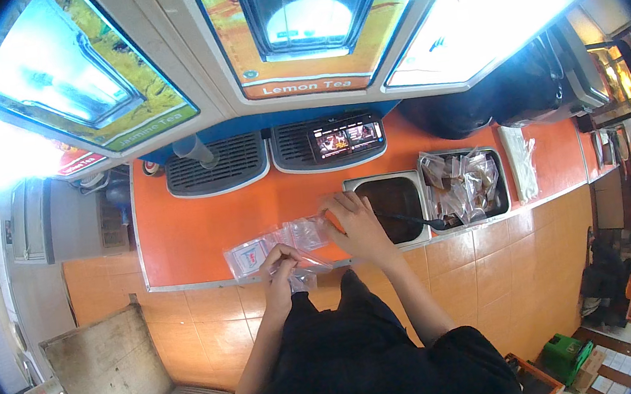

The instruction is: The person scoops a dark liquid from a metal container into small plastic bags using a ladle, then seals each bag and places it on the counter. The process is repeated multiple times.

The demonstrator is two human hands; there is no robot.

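Observation:
My left hand (281,268) pinches a clear plastic zip bag (312,262) at the front edge of the orange counter. Below that hand hangs more clear plastic (303,282). Flat clear bags (305,234) lie behind it, with a printed bag pack (249,258) at their left end. My right hand (356,224) is bent over the right end of these bags, fingers apart with no object visible between them; whether the fingertips touch the plastic is unclear. Right beside it sits a steel pan (419,176) with dark brown contents (395,202). A black-handled utensil (411,220) lies across the pan.
A second steel pan (504,175) holds several filled clear bags (465,183). Folded plastic (520,165) lies to its right. Behind are two drip trays (218,164), one bearing a phone (345,138), the other a clear cup (193,149). Tea dispensers (304,102) overhang the counter (196,228).

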